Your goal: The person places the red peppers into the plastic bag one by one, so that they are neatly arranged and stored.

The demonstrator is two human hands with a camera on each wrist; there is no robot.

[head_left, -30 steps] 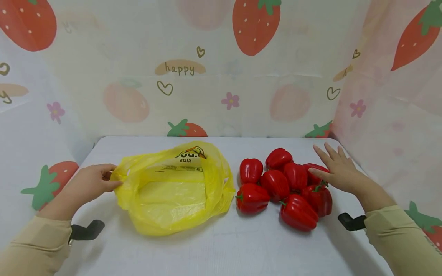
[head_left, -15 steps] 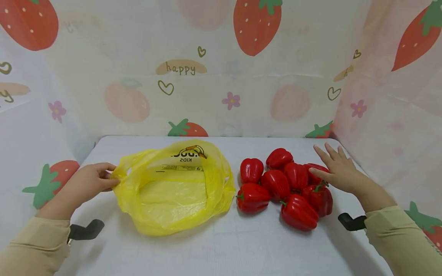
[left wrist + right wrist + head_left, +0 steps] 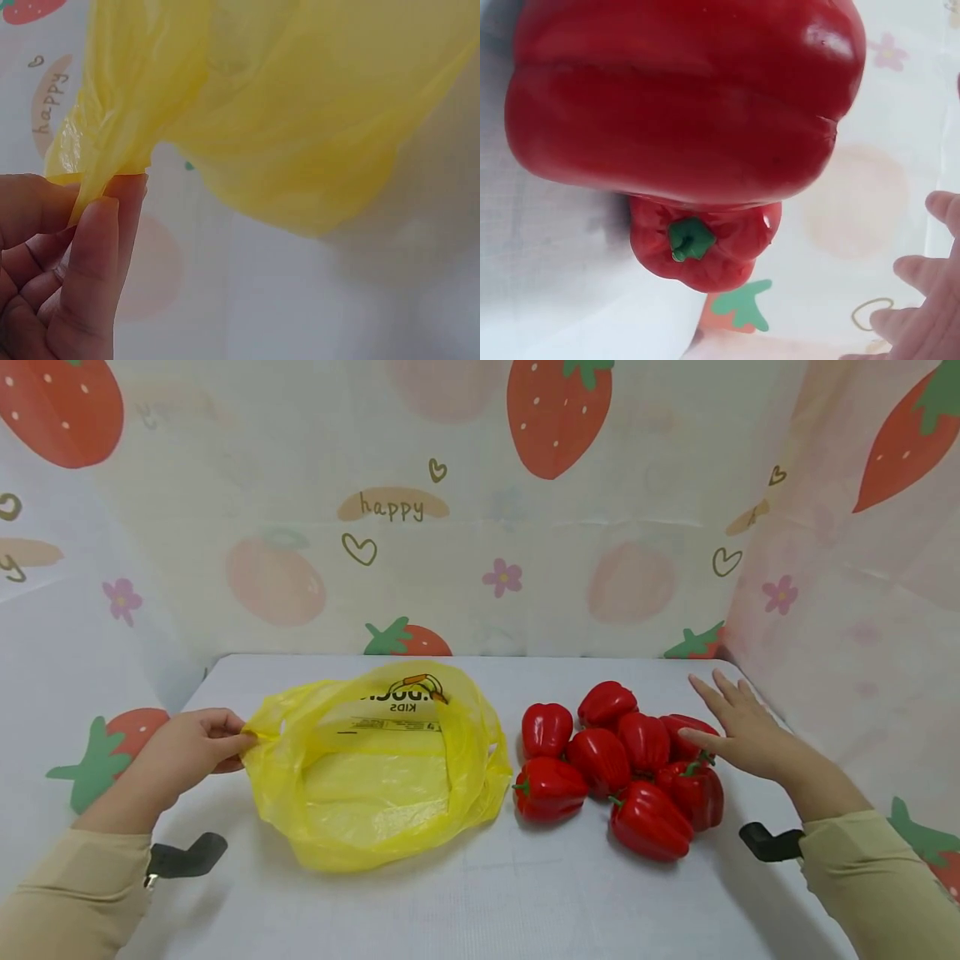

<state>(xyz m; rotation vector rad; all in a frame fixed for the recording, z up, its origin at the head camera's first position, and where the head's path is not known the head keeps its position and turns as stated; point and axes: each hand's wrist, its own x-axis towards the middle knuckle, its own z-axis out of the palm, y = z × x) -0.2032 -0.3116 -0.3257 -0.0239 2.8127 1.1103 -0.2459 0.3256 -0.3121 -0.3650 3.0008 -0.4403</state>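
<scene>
A person's left hand is pinching the left edge of a yellow plastic bag, the thumb and fingers coming together on a gathered strip of it. The bag is lying on a white table, its mouth gaping toward the head camera, and its inner wall is showing dark print with the word KIDS reversed.

Just to the right of the bag, eight red peppers are lying in a close cluster, several of them touching. The front left one is pointing its green stem at the bag and lying just beside it.

The right hand is hovering at the side of the cluster away from the bag, its fingers spreading apart. Its thumb is overlapping a pepper there, and whether they are touching one cannot tell. The right wrist view is showing one pepper large, with a stemmed one partly behind it.

Beyond the bag, a pale cloth is hanging, printed with strawberries, hearts and flowers. Beige sleeves are covering the arms, and a black bracket is jutting from the left cuff, nearer the person than the bag's left edge.
</scene>
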